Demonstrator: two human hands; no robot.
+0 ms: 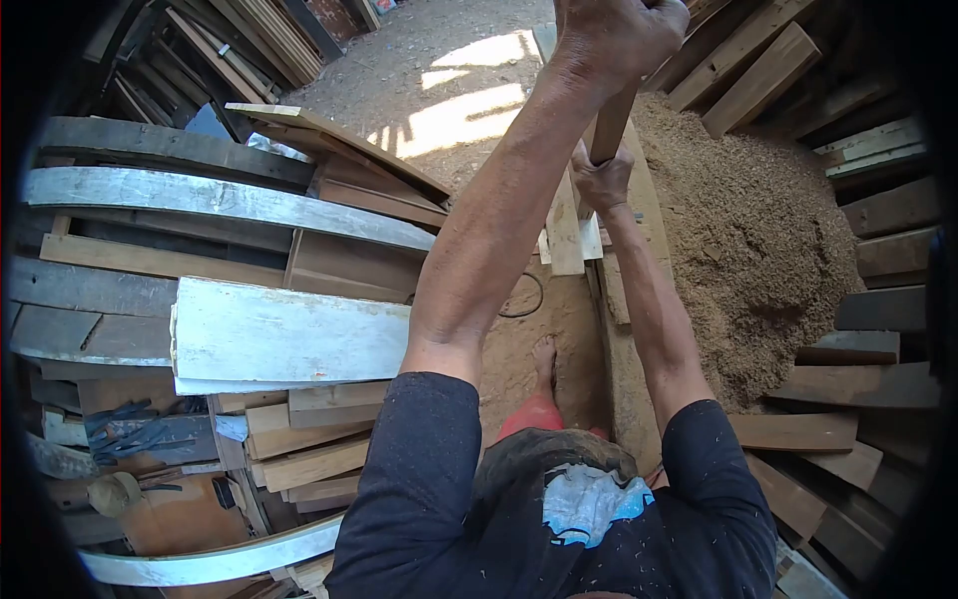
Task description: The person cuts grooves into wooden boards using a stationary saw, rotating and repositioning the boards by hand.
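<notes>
My left hand [627, 35], at the top edge of the view, is closed round the upper part of a brown wooden bar [612, 125]. Lower down, my right hand [604, 182] is wrapped round the same bar. The bar slants between the two hands, and its far end is hidden. Just below and left of my right hand lies a pale wooden strip [567, 240], beside a long dusty plank [654, 215].
A big sawdust heap [748, 250] lies on the right, with stacked wood offcuts [828, 384] around it. Boards and a whitish panel [289, 334] fill the left. My bare foot [544, 354] stands on the dusty floor near a thin black loop [524, 297].
</notes>
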